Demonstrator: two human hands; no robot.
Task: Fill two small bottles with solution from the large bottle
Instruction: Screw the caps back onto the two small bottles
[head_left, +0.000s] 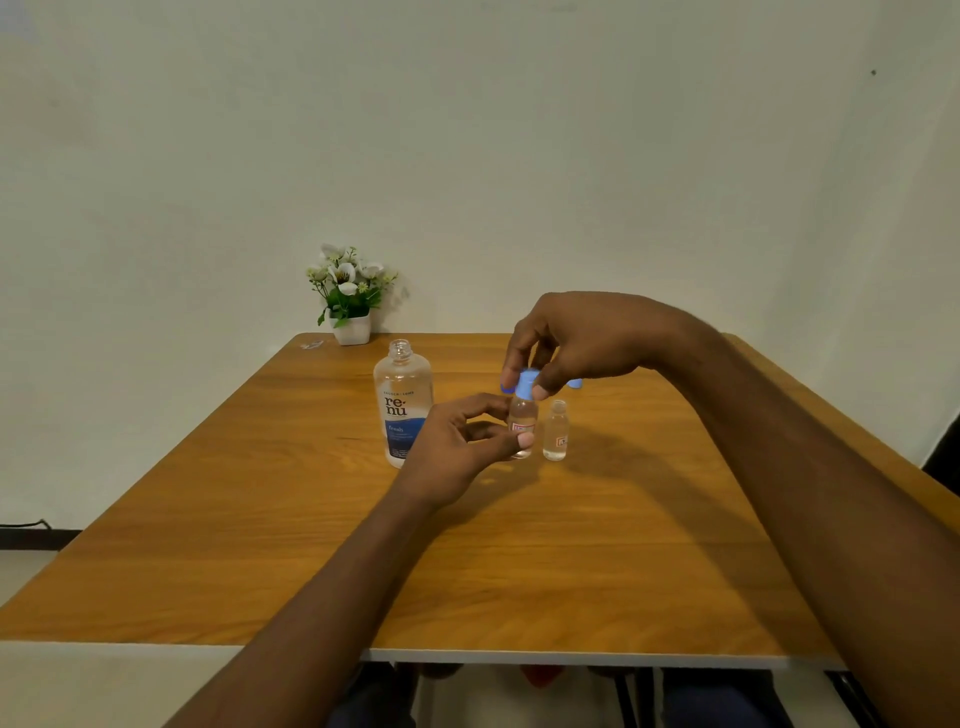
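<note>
The large clear bottle (402, 405) with a blue and white label stands uncapped on the wooden table (311, 545). To its right my left hand (457, 447) grips the first small clear bottle (522, 421) around its body. My right hand (571, 343) pinches the blue cap (525, 383) sitting on that bottle's neck. The second small bottle (556, 431) stands uncapped just to the right, with clear liquid in it. Behind my right hand, part of another blue cap (575, 384) shows on the table.
A white pot of artificial flowers (350, 301) stands at the table's far edge by the wall. A small clear scrap (311, 344) lies near the far left corner. The table's near edge runs across the bottom of the view.
</note>
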